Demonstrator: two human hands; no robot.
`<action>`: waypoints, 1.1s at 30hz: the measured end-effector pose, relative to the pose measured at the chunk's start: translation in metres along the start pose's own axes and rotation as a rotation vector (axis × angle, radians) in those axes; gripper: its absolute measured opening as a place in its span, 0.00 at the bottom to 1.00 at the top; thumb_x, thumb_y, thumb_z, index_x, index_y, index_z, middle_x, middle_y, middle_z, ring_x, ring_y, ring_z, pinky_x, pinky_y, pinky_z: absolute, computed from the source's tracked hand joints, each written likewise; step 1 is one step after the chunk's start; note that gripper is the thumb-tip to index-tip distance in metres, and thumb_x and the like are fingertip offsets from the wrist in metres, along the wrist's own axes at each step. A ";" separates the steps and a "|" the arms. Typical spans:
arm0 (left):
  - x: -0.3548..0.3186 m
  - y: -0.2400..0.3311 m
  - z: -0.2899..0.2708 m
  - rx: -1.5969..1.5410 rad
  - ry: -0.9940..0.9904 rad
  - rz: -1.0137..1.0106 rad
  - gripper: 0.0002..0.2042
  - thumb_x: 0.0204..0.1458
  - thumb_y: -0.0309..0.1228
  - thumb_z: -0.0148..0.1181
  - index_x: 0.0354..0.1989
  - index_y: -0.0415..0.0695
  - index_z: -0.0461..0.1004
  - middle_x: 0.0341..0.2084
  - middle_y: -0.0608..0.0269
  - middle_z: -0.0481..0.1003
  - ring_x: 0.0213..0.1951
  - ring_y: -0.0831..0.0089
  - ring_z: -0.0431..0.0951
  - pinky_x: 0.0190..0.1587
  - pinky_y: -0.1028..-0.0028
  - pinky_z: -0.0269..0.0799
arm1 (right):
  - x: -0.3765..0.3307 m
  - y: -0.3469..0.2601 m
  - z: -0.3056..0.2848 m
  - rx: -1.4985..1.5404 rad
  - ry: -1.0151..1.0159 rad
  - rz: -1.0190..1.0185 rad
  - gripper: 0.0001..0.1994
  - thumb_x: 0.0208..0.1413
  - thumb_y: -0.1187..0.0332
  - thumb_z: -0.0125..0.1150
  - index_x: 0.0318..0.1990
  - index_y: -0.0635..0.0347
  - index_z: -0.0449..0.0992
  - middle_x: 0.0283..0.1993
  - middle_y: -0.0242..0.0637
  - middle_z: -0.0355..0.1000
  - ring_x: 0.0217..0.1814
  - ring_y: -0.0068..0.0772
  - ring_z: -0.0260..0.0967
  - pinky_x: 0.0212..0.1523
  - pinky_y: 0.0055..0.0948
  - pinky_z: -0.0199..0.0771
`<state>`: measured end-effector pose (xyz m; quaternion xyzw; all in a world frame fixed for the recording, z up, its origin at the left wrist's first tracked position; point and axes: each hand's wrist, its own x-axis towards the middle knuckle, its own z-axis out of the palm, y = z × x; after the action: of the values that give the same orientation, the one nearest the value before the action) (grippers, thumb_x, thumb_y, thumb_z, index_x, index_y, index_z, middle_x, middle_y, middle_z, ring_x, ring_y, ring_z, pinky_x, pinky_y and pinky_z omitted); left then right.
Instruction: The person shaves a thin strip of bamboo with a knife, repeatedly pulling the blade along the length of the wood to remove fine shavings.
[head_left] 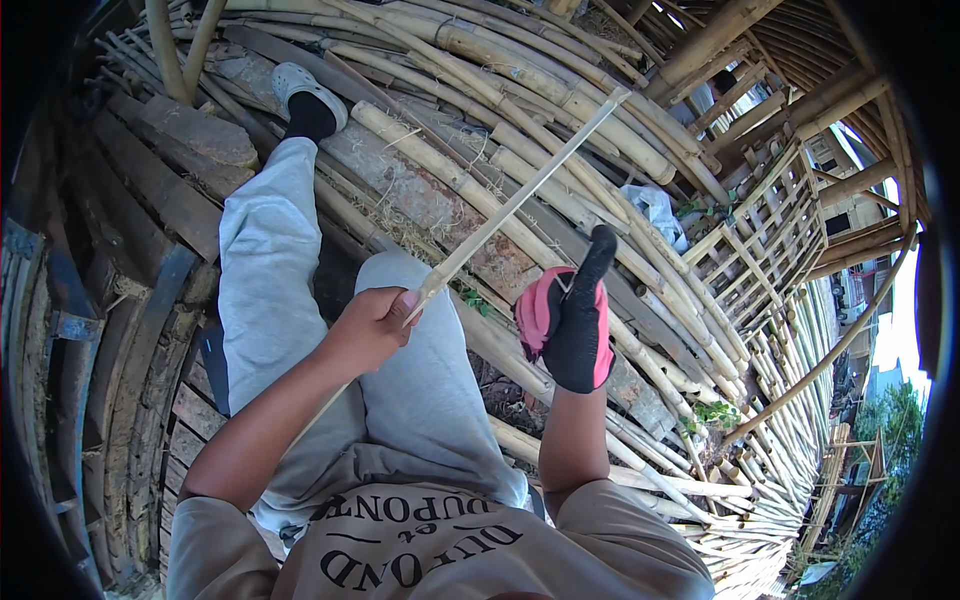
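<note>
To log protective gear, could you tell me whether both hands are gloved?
No: only the right hand wears a black and pink glove; the bare left hand grips the long thin pale bamboo strip.

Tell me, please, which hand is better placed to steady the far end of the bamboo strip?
Probably the right hand: gloved in black and pink, it is free and raised beside the bamboo strip, nearer its far end. The bare left hand is already closed around the strip's near part.

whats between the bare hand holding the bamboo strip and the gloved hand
In the head view, between the left hand and the gloved right hand lie the grey-trousered knee and bamboo poles beneath.
</note>
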<state>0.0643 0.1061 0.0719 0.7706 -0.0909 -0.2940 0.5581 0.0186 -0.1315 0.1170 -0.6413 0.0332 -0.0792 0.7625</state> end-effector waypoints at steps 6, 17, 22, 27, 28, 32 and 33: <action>0.020 -0.009 -0.001 -0.147 -0.007 -0.126 0.21 0.74 0.45 0.39 0.35 0.43 0.70 0.17 0.71 0.64 0.13 0.83 0.58 0.14 0.76 0.58 | -0.010 -0.078 -0.061 0.090 0.064 -0.911 0.33 0.61 0.33 0.54 0.22 0.56 0.65 0.16 0.36 0.60 0.19 0.36 0.61 0.19 0.33 0.63; 0.035 -0.014 0.008 -0.284 -0.008 -0.144 0.18 0.74 0.44 0.39 0.37 0.44 0.67 0.17 0.74 0.61 0.12 0.84 0.55 0.13 0.78 0.55 | 0.135 0.076 -0.157 -0.335 0.658 0.301 0.38 0.60 0.29 0.54 0.46 0.64 0.77 0.16 0.28 0.60 0.12 0.23 0.57 0.14 0.27 0.57; 0.051 -0.004 -0.018 -0.206 0.102 -0.125 0.17 0.73 0.45 0.42 0.37 0.45 0.66 0.18 0.74 0.61 0.13 0.85 0.55 0.14 0.78 0.55 | 0.072 0.129 -0.102 -0.141 0.403 0.428 0.31 0.59 0.36 0.63 0.41 0.61 0.78 0.21 0.29 0.64 0.17 0.24 0.64 0.19 0.29 0.65; 0.078 0.028 -0.036 -0.232 0.091 0.034 0.15 0.71 0.44 0.48 0.38 0.45 0.68 0.18 0.75 0.61 0.14 0.85 0.56 0.15 0.77 0.53 | 0.052 0.104 -0.057 -0.086 0.401 0.352 0.29 0.62 0.38 0.62 0.42 0.62 0.77 0.20 0.27 0.63 0.18 0.21 0.62 0.21 0.24 0.61; 0.082 0.035 -0.035 -0.239 0.084 0.085 0.14 0.70 0.44 0.52 0.39 0.44 0.69 0.18 0.76 0.61 0.15 0.85 0.56 0.16 0.77 0.53 | 0.052 0.093 -0.052 0.022 0.367 0.351 0.30 0.61 0.39 0.64 0.43 0.63 0.77 0.20 0.26 0.63 0.18 0.20 0.62 0.21 0.25 0.61; 0.087 0.063 -0.023 -0.090 0.132 0.245 0.14 0.68 0.42 0.57 0.43 0.43 0.71 0.18 0.76 0.61 0.16 0.86 0.56 0.18 0.77 0.52 | 0.052 0.054 -0.035 -0.162 0.174 0.155 0.32 0.67 0.36 0.51 0.44 0.63 0.77 0.17 0.24 0.59 0.17 0.21 0.59 0.20 0.25 0.57; 0.087 0.070 -0.020 -0.074 0.112 0.225 0.14 0.67 0.43 0.59 0.45 0.43 0.72 0.17 0.76 0.62 0.16 0.86 0.56 0.19 0.77 0.52 | 0.050 0.046 -0.031 -0.172 0.191 0.143 0.32 0.67 0.36 0.51 0.44 0.63 0.77 0.17 0.24 0.59 0.17 0.21 0.59 0.20 0.25 0.57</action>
<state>0.1593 0.0565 0.1088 0.7498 -0.1345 -0.1890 0.6196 0.0669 -0.1628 0.0692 -0.6896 0.1580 -0.0823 0.7019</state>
